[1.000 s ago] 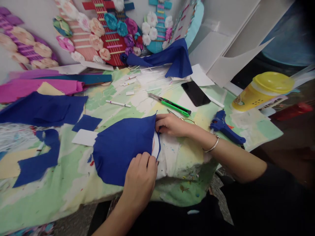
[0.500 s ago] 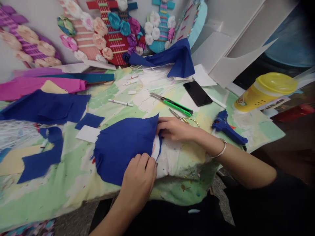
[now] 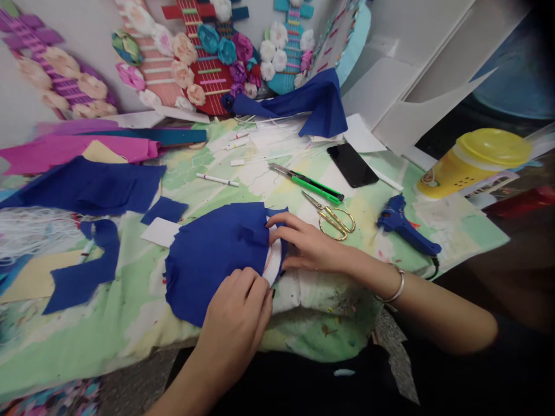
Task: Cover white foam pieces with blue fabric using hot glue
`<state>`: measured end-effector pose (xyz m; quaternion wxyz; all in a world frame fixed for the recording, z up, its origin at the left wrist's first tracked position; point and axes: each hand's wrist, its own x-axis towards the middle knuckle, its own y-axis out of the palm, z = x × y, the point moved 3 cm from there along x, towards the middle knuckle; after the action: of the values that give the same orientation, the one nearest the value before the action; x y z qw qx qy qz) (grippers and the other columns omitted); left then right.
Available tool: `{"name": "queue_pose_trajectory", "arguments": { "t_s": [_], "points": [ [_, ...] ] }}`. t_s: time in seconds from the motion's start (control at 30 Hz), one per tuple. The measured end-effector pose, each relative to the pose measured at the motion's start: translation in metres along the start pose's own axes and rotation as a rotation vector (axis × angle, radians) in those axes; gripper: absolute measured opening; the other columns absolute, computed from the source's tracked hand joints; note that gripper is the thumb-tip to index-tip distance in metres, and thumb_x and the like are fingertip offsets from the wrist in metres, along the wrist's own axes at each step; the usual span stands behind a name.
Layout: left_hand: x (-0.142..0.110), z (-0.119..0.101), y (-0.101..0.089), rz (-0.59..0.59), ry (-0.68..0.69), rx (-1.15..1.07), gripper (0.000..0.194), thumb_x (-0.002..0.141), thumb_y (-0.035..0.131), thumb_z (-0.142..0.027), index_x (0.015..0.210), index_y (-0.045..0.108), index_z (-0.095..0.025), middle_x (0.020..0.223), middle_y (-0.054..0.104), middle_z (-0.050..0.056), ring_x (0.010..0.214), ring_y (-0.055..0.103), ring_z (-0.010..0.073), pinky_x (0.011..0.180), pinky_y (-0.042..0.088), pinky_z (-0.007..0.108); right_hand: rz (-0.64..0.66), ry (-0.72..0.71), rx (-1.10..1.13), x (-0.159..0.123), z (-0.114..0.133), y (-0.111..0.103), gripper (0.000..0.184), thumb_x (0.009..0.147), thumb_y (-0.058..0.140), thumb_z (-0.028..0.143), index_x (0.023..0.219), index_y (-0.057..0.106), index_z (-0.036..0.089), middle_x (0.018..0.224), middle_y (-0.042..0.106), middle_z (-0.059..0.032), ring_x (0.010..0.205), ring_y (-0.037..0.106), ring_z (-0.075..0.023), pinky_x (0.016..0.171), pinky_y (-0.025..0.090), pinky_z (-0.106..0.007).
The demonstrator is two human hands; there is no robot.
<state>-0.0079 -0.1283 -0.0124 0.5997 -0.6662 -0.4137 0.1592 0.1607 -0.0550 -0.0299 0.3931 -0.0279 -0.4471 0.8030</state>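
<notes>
A rounded white board point(image 3: 273, 263) lies on the table, mostly hidden under a dark blue fabric sheet point(image 3: 208, 260). Only a curved white strip with a reddish line shows at its right edge. My left hand point(image 3: 238, 315) is closed on the near right edge of the covered board, fingertips curled over the blue fabric. At the far right edge my right hand point(image 3: 306, 245) has its fingers bent over the fabric's rim, pinching it beside the bare white strip. Gold-handled scissors point(image 3: 333, 219) lie just beyond the right hand.
A green utility knife point(image 3: 316, 188), a phone point(image 3: 352, 165) and a blue glue gun point(image 3: 405, 228) lie to the right, near a yellow cup point(image 3: 472, 164). Blue fabric scraps point(image 3: 99, 188) lie at left. Flower-decorated guitar shapes point(image 3: 208, 63) lean on the wall behind.
My right hand has drawn back and down from the fabric's far right corner, which now lies folded inward over the board. The scissors are more exposed. My left hand keeps its hold.
</notes>
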Motion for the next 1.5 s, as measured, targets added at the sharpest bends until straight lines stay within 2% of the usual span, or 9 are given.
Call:
{"name": "queue_pose_trajectory", "arguments": {
  "t_s": [0.3, 0.5, 0.77, 1.0, 1.1, 1.2, 1.23, 1.33, 1.5],
  "points": [
    [-0.002, 0.003, 0.002, 0.004, -0.015, -0.008, 0.017, 0.09, 0.04, -0.012, 0.075, 0.05, -0.014, 0.075, 0.047, 0.005, 0.069, 0.043, 0.0171, 0.062, 0.037, 0.03, 0.028, -0.026, 0.046, 0.002, 0.0, -0.003, 0.031, 0.081, 0.064, 0.03, 0.109, 0.051, 0.02, 0.129, 0.043, -0.013, 0.116, 0.047, -0.0212, 0.094, 0.044, -0.035],
    [-0.004, 0.003, 0.002, 0.004, -0.013, -0.025, 0.015, 0.09, 0.041, -0.012, 0.077, 0.049, -0.015, 0.076, 0.047, 0.005, 0.07, 0.043, 0.0175, 0.062, 0.037, 0.031, 0.006, -0.029, 0.026, -0.001, -0.004, -0.007, 0.03, 0.082, 0.059, 0.012, 0.11, 0.053, 0.019, 0.129, 0.044, -0.0123, 0.122, 0.043, -0.0196, 0.096, 0.043, -0.034],
    [-0.004, 0.004, 0.002, 0.003, -0.016, -0.025, 0.016, 0.089, 0.042, -0.012, 0.075, 0.049, -0.014, 0.076, 0.048, 0.006, 0.07, 0.043, 0.018, 0.062, 0.037, 0.032, -0.021, -0.053, 0.057, 0.007, -0.005, -0.005, 0.018, 0.087, 0.055, 0.019, 0.105, 0.055, 0.02, 0.123, 0.048, -0.0112, 0.118, 0.046, -0.0189, 0.099, 0.043, -0.037],
    [-0.006, 0.004, 0.002, 0.0, -0.01, -0.024, 0.015, 0.089, 0.043, -0.011, 0.076, 0.05, -0.014, 0.075, 0.047, 0.006, 0.07, 0.043, 0.0177, 0.062, 0.038, 0.032, -0.128, -0.002, 0.012, 0.0, -0.002, -0.016, 0.018, 0.088, 0.046, 0.01, 0.101, 0.056, 0.017, 0.12, 0.052, -0.0116, 0.108, 0.053, -0.0168, 0.091, 0.047, -0.034],
    [-0.006, 0.003, 0.0, -0.02, -0.018, -0.03, 0.015, 0.089, 0.043, -0.011, 0.075, 0.05, -0.014, 0.075, 0.048, 0.006, 0.071, 0.044, 0.018, 0.063, 0.039, 0.032, -0.315, 0.115, -0.039, -0.014, 0.005, -0.018, 0.018, 0.088, 0.047, 0.01, 0.101, 0.057, 0.016, 0.116, 0.055, -0.0106, 0.092, 0.059, -0.0141, 0.082, 0.051, -0.031],
    [-0.004, 0.002, -0.002, -0.047, -0.025, -0.037, 0.014, 0.088, 0.044, -0.011, 0.075, 0.05, -0.014, 0.075, 0.048, 0.006, 0.072, 0.045, 0.0186, 0.064, 0.04, 0.033, -0.581, 0.286, -0.104, -0.033, 0.02, -0.007, 0.014, 0.087, 0.048, 0.01, 0.092, 0.06, 0.016, 0.092, 0.062, -0.0059, 0.084, 0.059, -0.0148, 0.079, 0.051, -0.031],
    [-0.002, 0.001, -0.002, -0.058, -0.026, -0.038, 0.014, 0.088, 0.045, -0.011, 0.075, 0.051, -0.013, 0.075, 0.048, 0.006, 0.072, 0.045, 0.0187, 0.064, 0.04, 0.034, -0.609, 0.325, -0.121, -0.039, 0.027, 0.001, 0.014, 0.087, 0.048, 0.01, 0.092, 0.061, 0.016, 0.089, 0.063, -0.006, 0.085, 0.06, -0.0155, 0.079, 0.051, -0.031],
    [0.003, -0.002, -0.001, -0.091, -0.033, -0.032, 0.015, 0.088, 0.045, -0.011, 0.074, 0.051, -0.013, 0.073, 0.048, 0.006, 0.071, 0.045, 0.0187, 0.064, 0.04, 0.034, -0.546, 0.367, -0.261, -0.048, 0.048, 0.031, 0.028, 0.089, 0.043, 0.011, 0.112, 0.058, 0.008, 0.109, 0.064, -0.014, 0.107, 0.055, -0.0217, 0.093, 0.046, -0.04],
    [0.011, -0.003, 0.015, -0.091, -0.028, 0.028, 0.017, 0.088, 0.045, -0.012, 0.073, 0.051, -0.015, 0.072, 0.049, 0.006, 0.07, 0.045, 0.0196, 0.063, 0.04, 0.034, -0.371, 0.547, -0.599, -0.051, 0.065, 0.064, 0.043, 0.092, 0.041, 0.02, 0.131, 0.045, 0.0, 0.134, 0.051, -0.0187, 0.131, 0.035, -0.0353, 0.104, 0.022, -0.063]
  ]
}}
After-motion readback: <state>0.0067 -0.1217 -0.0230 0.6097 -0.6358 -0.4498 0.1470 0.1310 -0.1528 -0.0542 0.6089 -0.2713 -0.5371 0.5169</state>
